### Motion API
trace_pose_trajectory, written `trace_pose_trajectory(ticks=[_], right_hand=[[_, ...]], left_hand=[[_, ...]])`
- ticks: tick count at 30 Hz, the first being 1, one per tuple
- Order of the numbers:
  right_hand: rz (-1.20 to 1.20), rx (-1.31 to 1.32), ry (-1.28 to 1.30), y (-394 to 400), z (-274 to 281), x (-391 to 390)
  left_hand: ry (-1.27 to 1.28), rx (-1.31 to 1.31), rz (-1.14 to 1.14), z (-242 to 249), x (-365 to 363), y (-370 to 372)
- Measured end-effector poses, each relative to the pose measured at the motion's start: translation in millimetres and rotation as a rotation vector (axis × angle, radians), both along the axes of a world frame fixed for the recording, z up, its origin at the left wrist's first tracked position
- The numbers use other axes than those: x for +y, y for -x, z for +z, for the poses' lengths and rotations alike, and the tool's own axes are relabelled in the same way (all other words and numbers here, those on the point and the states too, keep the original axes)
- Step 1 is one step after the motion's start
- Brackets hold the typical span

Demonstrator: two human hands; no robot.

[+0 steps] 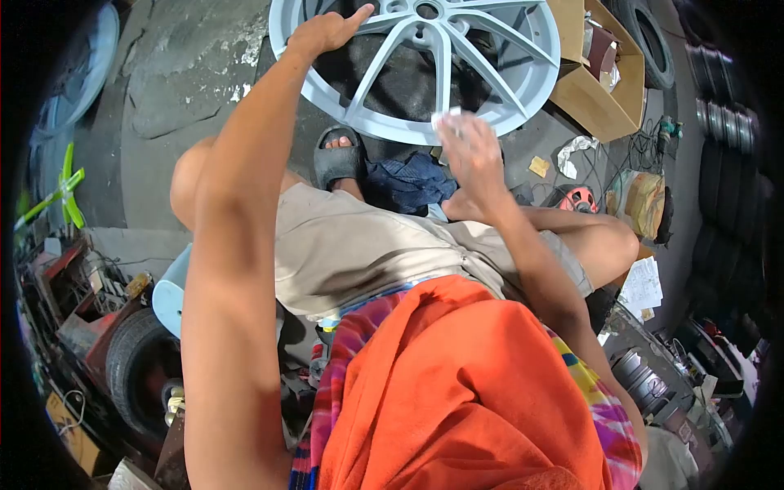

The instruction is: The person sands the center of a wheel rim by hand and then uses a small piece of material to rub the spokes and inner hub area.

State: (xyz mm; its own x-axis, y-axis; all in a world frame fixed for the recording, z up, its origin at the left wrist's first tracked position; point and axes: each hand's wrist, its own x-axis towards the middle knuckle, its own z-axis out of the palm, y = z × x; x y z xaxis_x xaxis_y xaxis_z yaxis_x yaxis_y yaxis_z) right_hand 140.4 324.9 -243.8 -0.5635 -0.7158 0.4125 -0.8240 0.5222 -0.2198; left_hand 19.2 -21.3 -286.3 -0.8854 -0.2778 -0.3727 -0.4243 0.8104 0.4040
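Observation:
A pale grey-blue alloy wheel [443, 65] with paired spokes is in front of me at the top of the view, its upper part cut off. My left hand [327, 33] is on the wheel's left side, gripping near a spoke, with one digit stretched out; its other fingers are mostly hidden. My right hand [472, 155] is at the wheel's near edge, smeared by motion. At its fingertips is a small white piece [446, 117], perhaps folded sheet or cloth, which touches or nearly touches the rim.
Dark blue cloth [408, 181] lies beside my sandalled foot [339, 155]. An open cardboard box [608, 98] and a tyre [649, 41] are at the upper right. A red-and-black tool [576, 198] and cables are on the right. Another tyre [139, 367] stands lower left.

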Motion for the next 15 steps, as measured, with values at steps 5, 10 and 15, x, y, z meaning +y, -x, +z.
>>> trace_pose_trajectory(ticks=[5,10,15], right_hand=[[-0.131,0.172,0.006,126,-8,-61],[-0.125,-0.007,-0.200,192,-18,-89],[-0.086,0.007,-0.084,132,2,-54]], left_hand=[[0.026,-0.030,-0.101,-8,-10,2],[0.022,0.125,-0.108,-14,-13,-2],[-0.015,0.101,-0.131,-11,-15,-2]])
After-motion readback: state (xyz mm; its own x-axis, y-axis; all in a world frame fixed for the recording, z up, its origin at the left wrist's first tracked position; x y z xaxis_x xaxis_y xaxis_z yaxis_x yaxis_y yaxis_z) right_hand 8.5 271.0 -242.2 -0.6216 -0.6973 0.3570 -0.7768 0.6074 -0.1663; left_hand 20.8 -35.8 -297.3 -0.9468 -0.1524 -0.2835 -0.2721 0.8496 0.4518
